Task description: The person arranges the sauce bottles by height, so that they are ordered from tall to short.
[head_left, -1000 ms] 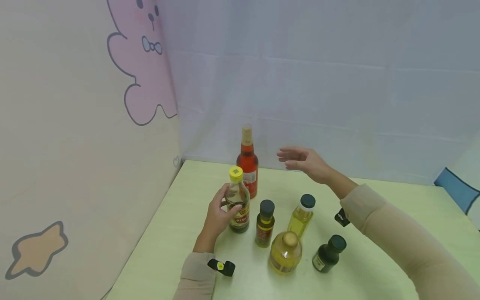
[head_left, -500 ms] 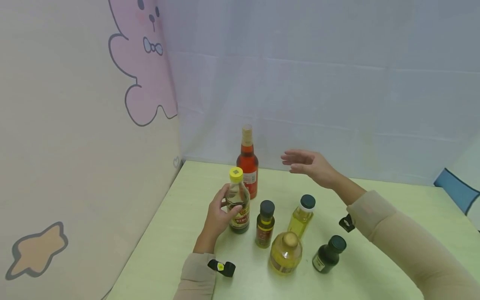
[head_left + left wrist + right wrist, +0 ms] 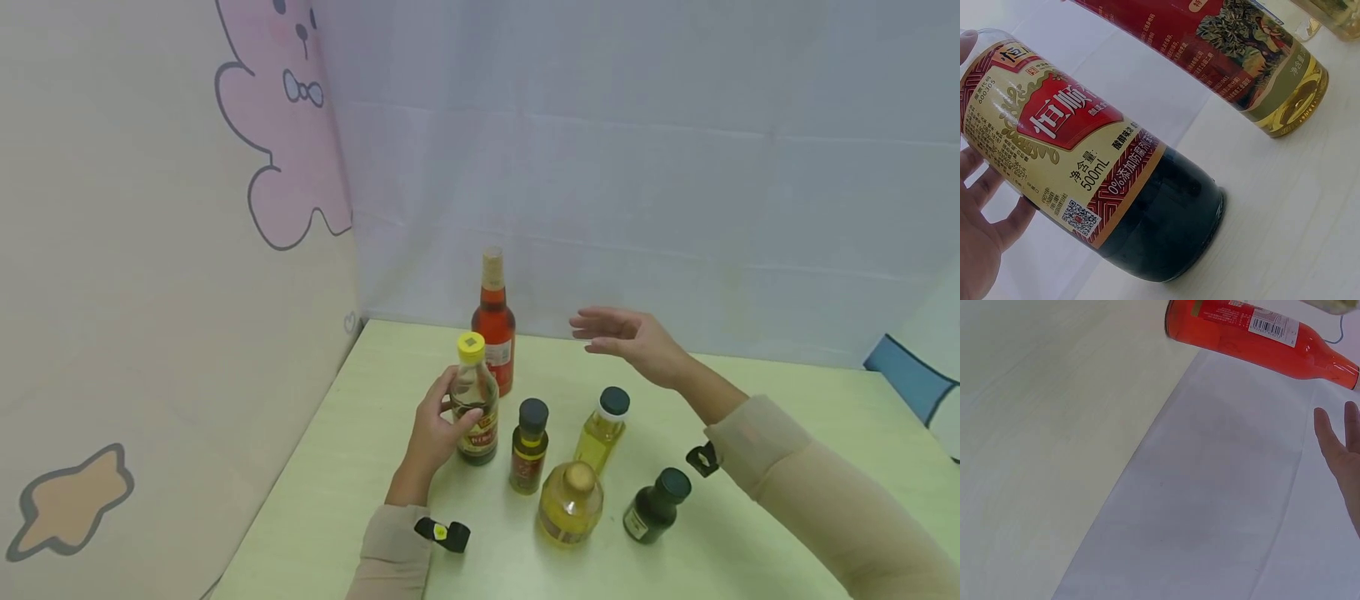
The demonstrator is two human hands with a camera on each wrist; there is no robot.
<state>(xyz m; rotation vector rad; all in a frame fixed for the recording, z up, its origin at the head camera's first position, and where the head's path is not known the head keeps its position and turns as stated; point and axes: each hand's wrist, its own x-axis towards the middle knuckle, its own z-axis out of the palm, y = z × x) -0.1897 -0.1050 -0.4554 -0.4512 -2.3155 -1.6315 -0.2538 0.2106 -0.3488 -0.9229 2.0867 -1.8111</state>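
My left hand (image 3: 435, 425) grips a glass vinegar bottle (image 3: 477, 437) with a yellow cap, fingers round its far side and thumb across its front. Its cream and red label (image 3: 1054, 119) faces the left wrist view, with dark liquid low inside. The bottle stands upright, in front of a tall red bottle (image 3: 493, 321) and overlapping it in the head view. My right hand (image 3: 626, 337) is raised above the back of the table, fingers extended to the left and holding nothing. In the right wrist view, the red bottle (image 3: 1235, 337) appears beyond its fingertips.
Right of the vinegar stand a small dark-capped oil bottle (image 3: 528, 458), a green-capped bottle of yellow oil (image 3: 597, 437), a round gold-capped bottle (image 3: 570, 512) and a dark squat bottle (image 3: 651, 512). A patterned wall (image 3: 150, 292) rises at left, a white curtain (image 3: 637, 167) behind.
My right hand has drifted right and slightly down, away from the red bottle. The left hand keeps its hold on the vinegar bottle, and the bottles stay in place.
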